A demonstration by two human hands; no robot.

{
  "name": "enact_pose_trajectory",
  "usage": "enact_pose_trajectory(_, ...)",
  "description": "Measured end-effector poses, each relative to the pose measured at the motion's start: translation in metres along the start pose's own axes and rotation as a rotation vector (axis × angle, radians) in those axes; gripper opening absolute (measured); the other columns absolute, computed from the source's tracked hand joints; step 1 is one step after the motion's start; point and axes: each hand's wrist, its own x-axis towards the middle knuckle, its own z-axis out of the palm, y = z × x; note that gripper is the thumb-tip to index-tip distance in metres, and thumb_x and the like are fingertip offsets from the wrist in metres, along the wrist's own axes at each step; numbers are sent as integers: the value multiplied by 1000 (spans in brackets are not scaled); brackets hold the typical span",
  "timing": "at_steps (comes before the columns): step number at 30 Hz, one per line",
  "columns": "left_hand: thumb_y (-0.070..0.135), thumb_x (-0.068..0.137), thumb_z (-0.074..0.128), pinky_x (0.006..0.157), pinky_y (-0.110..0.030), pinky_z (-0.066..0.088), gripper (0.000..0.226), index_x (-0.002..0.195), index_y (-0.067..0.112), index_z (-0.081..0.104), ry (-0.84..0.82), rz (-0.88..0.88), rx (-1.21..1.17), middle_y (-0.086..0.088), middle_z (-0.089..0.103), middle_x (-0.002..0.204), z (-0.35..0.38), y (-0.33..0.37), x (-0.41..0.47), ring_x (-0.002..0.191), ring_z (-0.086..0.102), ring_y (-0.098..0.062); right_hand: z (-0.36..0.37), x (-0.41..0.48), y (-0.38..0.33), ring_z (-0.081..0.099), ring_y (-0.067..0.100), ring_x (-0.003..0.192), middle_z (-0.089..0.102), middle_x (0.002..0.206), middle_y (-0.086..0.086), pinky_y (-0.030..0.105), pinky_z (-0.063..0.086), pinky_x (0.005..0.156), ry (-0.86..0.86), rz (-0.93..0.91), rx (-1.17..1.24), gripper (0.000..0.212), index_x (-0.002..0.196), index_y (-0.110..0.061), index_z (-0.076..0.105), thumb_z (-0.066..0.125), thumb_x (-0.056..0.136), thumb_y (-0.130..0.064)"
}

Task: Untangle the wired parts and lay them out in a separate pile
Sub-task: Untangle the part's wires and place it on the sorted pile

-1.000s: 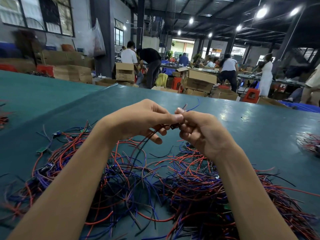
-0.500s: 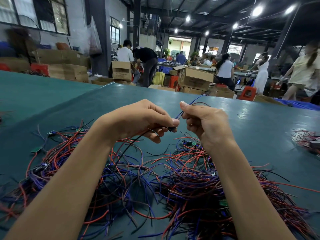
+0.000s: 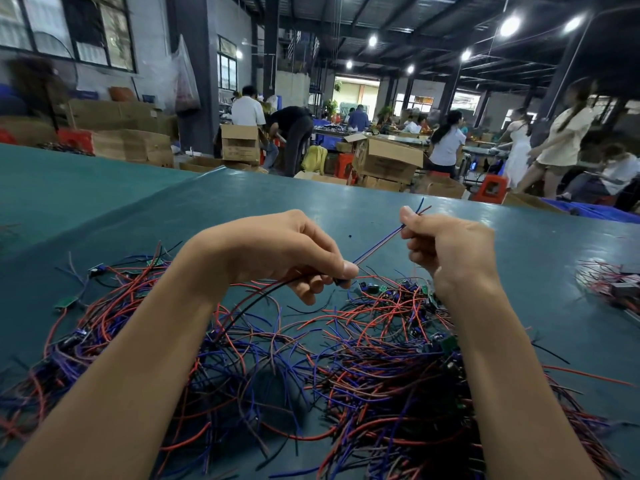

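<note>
My left hand [image 3: 277, 251] pinches the part [image 3: 341, 280] above the tangle [image 3: 346, 358]; my right hand [image 3: 446, 247] pinches its blue-and-red wires [image 3: 379, 247], taut between both. Pull straight and slowly — no jerking — so snagged strands slip free.

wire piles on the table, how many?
2: the big tangle in the near middle, and a small pile at the right edge of the table. More may lie out of view.
</note>
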Motion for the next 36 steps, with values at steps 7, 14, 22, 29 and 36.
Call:
enact_pose_trajectory(7, 17, 91, 71, 61, -23, 56, 28, 99, -10, 72, -7, -24, -18, 3, 66, 68, -1, 0, -1, 60, 56, -11, -5, 2, 2, 58, 11, 51, 71, 62, 3, 21, 47, 47, 50, -116, -76, 16, 72, -7, 77, 82, 82, -19)
enact_pose_trajectory(14, 27, 82, 75, 59, -22, 54, 33, 95, -4, 76, 67, 44, -148, -1, 60, 66, -6, -1, 0, 59, 57, -11, 0, 2, 2, 64, 14, 54, 73, 65, 2, 26, 50, 49, 138, -334, -223, 19, 80, -19, 77, 70, 94, -31)
enact_pose_trajectory(22, 33, 88, 73, 60, -22, 55, 30, 103, 8, 76, 388, 43, -345, -2, 70, 85, -15, -4, 4, 73, 69, -11, 15, -17, -21, 71, 18, 62, 77, 82, 7, 29, 56, 51, -125, -150, -261, 34, 93, -9, 73, 58, 102, -38)
enact_pose_trajectory(29, 37, 91, 70, 72, -30, 48, 24, 93, 13, 76, 411, 68, -297, -3, 69, 81, -11, -4, 6, 70, 63, -14, 55, -54, -16, 74, 23, 73, 78, 85, 14, 32, 61, 63, -613, -16, -362, 37, 94, -1, 77, 63, 99, -34)
enact_pose_trajectory(36, 30, 94, 68, 72, -34, 58, 24, 95, 8, 76, 429, 120, -412, -6, 70, 82, -8, -5, 11, 68, 63, -15, 74, -60, 0, 71, 22, 68, 76, 85, 20, 28, 60, 56, -503, -17, -177, 20, 90, 2, 76, 62, 98, -10)
